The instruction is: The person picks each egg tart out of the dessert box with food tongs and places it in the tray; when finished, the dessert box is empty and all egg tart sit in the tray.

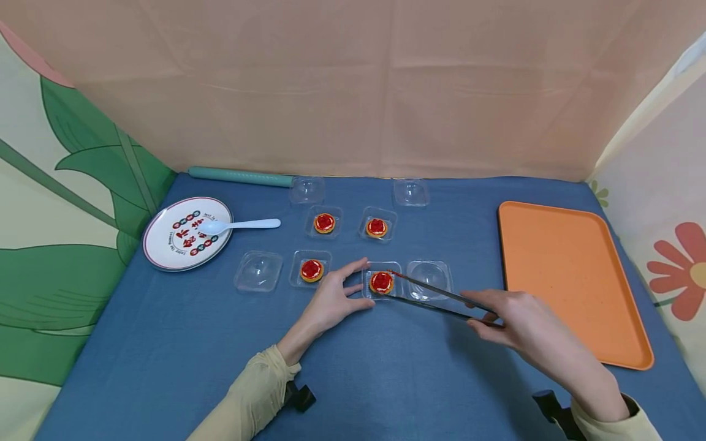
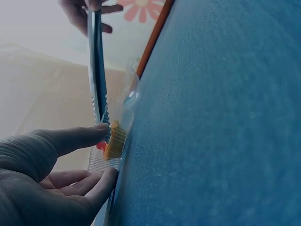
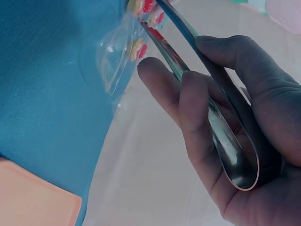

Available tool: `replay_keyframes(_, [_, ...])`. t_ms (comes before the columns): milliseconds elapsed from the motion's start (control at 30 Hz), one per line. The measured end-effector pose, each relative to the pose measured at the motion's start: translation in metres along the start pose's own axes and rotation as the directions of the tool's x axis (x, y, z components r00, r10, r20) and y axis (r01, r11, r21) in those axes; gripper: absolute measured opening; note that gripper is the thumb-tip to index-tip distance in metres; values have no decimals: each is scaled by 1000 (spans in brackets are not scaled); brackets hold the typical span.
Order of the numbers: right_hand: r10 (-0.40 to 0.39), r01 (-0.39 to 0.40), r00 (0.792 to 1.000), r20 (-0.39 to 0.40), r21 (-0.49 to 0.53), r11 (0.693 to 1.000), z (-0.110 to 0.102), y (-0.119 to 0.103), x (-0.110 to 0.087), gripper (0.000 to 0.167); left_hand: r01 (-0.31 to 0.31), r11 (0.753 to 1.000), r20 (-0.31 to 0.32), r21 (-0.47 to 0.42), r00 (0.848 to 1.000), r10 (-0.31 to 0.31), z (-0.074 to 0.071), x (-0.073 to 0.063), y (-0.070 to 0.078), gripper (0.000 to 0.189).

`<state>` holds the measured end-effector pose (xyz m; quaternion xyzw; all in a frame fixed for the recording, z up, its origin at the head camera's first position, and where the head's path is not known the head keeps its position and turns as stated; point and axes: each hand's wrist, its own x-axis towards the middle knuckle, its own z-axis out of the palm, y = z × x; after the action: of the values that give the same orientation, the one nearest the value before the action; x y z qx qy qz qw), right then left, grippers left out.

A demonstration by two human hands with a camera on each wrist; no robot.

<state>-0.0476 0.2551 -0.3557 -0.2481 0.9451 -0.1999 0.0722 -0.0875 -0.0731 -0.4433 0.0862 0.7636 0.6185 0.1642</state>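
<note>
In my right hand [image 1: 518,321] I hold metal tongs [image 1: 441,291] [image 3: 223,101]. Their tips stand apart on either side of a small tart with red topping [image 1: 381,282], and the upper tip is smeared red. That tart sits in the base of a clear plastic box [image 1: 366,295], whose lid [image 1: 430,280] lies folded open to the right. My left hand [image 1: 333,300] is at the box's left side with thumb and fingers spread. In the left wrist view, its fingertips [image 2: 109,176] reach the box edge; firm contact is hard to tell.
Three more open boxes hold red-topped tarts [image 1: 312,270], [image 1: 324,223], [image 1: 377,228]. At left, a white spoon [image 1: 248,224] lies on a printed plate [image 1: 160,245]. A teal roll [image 1: 239,176] lies along the back edge. An orange tray [image 1: 573,282] is at right.
</note>
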Motion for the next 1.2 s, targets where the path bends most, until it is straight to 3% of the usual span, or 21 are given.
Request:
replay_keyframes(300, [41,-41,999,1,25,999,2,-6,4,52,3,1000,-6,2,1000,-3,0,-1,0,82])
replay_keyframes(500, [63,-64,998,2,21,998,5,-7,7,52,9,1000,-12,0,1000,-9,1,0,0,82])
replay_keyframes(833, [61,-63,998,14,106,992,2,-7,7,47,5,1000,-12,-3,1000,-5,1,0,-1,83])
replay_keyframes(1200, [65,-68,995,82,37,997,-9,-13,14,44,4,1000,-12,5,1000,-4,0,-1,-1,82])
